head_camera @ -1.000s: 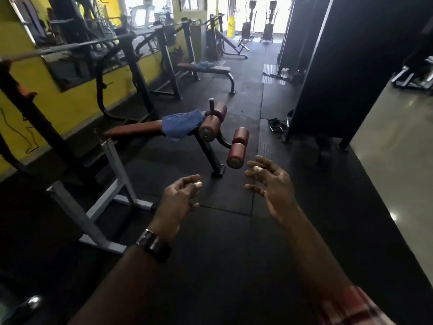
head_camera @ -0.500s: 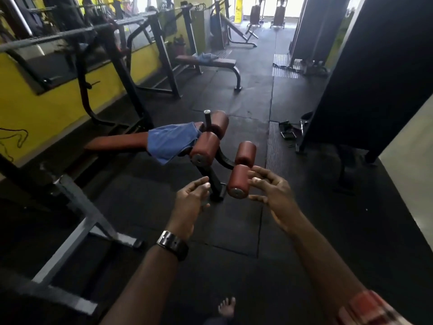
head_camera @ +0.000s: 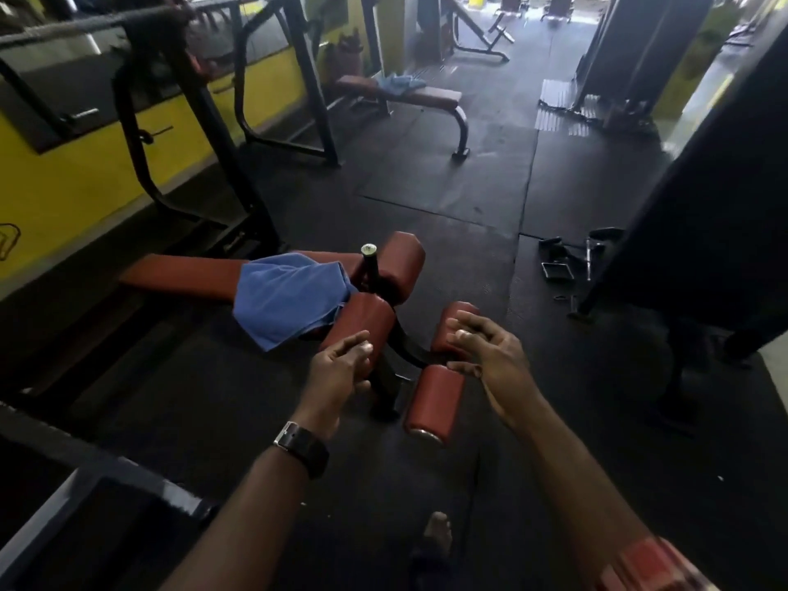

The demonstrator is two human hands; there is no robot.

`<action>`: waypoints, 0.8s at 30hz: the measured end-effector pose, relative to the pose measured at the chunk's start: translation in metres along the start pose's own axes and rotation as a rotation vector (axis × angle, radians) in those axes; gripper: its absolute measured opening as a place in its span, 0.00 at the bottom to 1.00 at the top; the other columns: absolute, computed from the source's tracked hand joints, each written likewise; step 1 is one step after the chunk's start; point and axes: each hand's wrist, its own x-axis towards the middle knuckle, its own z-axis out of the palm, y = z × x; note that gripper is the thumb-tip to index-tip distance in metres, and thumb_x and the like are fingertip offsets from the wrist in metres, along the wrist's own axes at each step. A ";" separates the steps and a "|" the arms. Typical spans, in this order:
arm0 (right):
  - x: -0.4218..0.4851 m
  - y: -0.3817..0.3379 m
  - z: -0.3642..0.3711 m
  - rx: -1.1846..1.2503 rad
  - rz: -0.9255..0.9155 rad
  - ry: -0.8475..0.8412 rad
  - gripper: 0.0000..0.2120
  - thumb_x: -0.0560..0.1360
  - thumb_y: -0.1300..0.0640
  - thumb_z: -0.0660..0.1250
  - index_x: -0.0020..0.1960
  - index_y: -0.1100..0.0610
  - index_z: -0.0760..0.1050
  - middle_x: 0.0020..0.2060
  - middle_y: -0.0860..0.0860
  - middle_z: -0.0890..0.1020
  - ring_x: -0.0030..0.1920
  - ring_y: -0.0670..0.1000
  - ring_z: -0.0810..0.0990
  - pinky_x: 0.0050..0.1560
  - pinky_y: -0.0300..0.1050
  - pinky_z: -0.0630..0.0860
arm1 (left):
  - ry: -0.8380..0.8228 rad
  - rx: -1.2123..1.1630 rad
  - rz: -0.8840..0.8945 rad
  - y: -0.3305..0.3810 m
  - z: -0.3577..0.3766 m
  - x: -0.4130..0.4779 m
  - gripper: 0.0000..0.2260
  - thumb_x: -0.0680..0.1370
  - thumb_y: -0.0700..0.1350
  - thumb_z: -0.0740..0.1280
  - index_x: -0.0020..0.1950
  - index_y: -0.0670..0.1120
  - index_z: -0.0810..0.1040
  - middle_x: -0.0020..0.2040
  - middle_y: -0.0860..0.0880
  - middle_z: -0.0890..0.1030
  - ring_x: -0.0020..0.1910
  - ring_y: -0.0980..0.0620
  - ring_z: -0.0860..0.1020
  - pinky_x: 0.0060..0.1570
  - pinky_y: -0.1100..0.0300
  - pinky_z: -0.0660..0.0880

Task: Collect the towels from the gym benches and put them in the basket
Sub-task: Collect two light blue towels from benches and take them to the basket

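A blue towel point(head_camera: 290, 298) is draped over the red-brown padded sit-up bench point(head_camera: 183, 275) just ahead of me, hanging off its near side next to the foam rollers point(head_camera: 435, 396). My left hand point(head_camera: 339, 368), with a black watch on the wrist, hovers empty with fingers loosely curled just right of the towel's lower corner. My right hand point(head_camera: 490, 356) is spread open over the rollers and holds nothing. A second, paler blue towel point(head_camera: 398, 83) lies bunched on a flat bench point(head_camera: 426, 96) farther back. No basket is in view.
Black rack frames point(head_camera: 213, 134) stand along the yellow wall point(head_camera: 64, 185) at left. A grey steel frame point(head_camera: 106, 492) crosses the lower left. Loose handles and attachments point(head_camera: 567, 258) lie on the mat at right beside a dark machine point(head_camera: 703, 206). My bare foot point(head_camera: 437, 533) shows below.
I have walked closer to the sit-up bench, which now fills the middle of the view. Both hands have reached forward toward the towel and rollers, still holding nothing.
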 end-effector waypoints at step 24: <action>0.394 -0.001 0.044 -0.193 0.212 -0.300 0.15 0.76 0.62 0.67 0.62 0.54 0.76 0.59 0.52 0.81 0.55 0.45 0.79 0.48 0.47 0.77 | 0.396 0.392 -0.318 0.002 0.030 0.382 0.22 0.80 0.54 0.60 0.67 0.41 0.76 0.64 0.38 0.79 0.63 0.38 0.77 0.51 0.56 0.75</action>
